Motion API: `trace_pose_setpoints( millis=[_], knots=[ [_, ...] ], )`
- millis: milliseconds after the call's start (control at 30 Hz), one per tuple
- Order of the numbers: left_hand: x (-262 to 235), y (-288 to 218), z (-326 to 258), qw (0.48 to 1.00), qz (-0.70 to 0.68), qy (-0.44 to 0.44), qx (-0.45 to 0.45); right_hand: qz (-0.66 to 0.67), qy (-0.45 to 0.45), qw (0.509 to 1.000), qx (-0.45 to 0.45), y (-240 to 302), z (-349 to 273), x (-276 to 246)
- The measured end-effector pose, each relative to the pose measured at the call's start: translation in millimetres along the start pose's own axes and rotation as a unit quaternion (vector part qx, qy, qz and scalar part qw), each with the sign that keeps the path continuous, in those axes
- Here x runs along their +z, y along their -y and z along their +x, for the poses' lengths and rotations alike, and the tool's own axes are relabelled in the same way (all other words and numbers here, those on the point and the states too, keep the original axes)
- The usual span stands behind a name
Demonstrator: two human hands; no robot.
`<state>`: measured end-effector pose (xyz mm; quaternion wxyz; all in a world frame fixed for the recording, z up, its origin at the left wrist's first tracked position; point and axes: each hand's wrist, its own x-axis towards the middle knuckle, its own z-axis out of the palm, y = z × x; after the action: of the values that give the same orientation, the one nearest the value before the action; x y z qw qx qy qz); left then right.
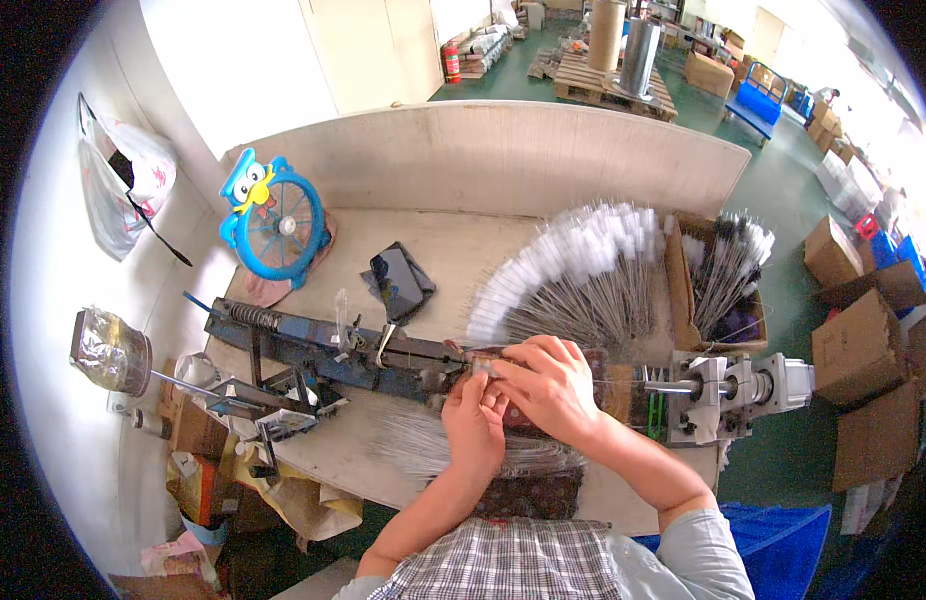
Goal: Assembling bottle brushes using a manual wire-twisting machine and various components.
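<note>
At the middle of the bench, my left hand (471, 425) is closed, with thumb and fingers pinched on a small whitish piece (482, 368). My right hand (549, 385) reaches in from the right, its curled fingertips meeting the same piece; its exact kind is too small to make out. Both hands are over a long metal machine bed (353, 360), in line with a steel spindle (673, 387) on the right. Thin wire seems to run from under my right hand toward that spindle. Loose wires or bristles (423, 445) lie spread beside my left wrist.
A fan of white-tipped wire brushes (583, 270) lies behind my hands, beside a cardboard box (680, 290) of darker brushes. A black phone (398, 283) and a blue toy-shaped fan (283, 225) stand farther left. A raised panel (483, 155) borders the bench's far side.
</note>
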<state>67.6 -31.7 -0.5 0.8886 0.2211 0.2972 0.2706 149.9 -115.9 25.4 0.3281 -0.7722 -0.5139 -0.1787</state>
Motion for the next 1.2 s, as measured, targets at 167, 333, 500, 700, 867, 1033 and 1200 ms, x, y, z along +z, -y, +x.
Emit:
trace_pose_setpoints(
  millis=[167,333,500,700,867,1033,1200],
  knots=[
    [-3,-1,2,1.000,0.002,0.001,0.001,-0.007,0.008,1.000,-0.008,2,2,3],
    [-13,0,6,0.999,-0.019,0.028,-0.021,0.008,-0.003,1.000,0.003,1,1,-4],
    [-6,1,2,1.000,-0.006,0.013,0.005,-0.002,-0.011,1.000,-0.003,0,0,-3],
    [-8,2,4,0.999,0.021,0.028,-0.003,-0.005,-0.027,1.000,-0.011,-4,-1,0],
    [-14,1,8,0.998,0.043,0.051,0.004,-0.002,-0.024,1.000,-0.007,0,2,-5],
    [-12,-7,2,1.000,0.007,0.017,-0.025,-0.050,0.081,0.995,0.019,-7,-6,-17],
    [-10,-13,-3,0.996,0.073,0.025,-0.047,-0.040,0.078,0.996,0.029,-5,-15,-17]
  ],
)
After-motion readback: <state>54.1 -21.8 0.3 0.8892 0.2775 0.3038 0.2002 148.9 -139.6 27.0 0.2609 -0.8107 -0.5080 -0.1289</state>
